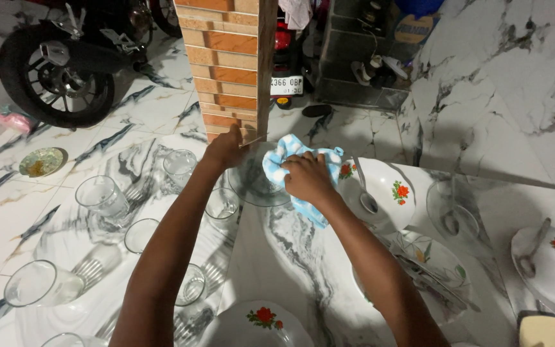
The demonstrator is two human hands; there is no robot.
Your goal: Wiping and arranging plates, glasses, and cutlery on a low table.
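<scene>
A clear glass plate (258,183) is gripped at its rim by the left hand (226,148); the blue cloth (297,170), clamped under the right hand (306,178), should be pressed evenly.

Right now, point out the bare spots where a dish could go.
Bare marble counter lies between the forearms, bordered by the flowered plate and the spoon bowl. The floor's left side is crowded with glass tumblers; the right with dishes.

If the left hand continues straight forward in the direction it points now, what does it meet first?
The left hand points up-frame at the brick-patterned pillar, its fingertips already at or nearly against the base. The pillar would probably come first, though depth is unclear.
</scene>
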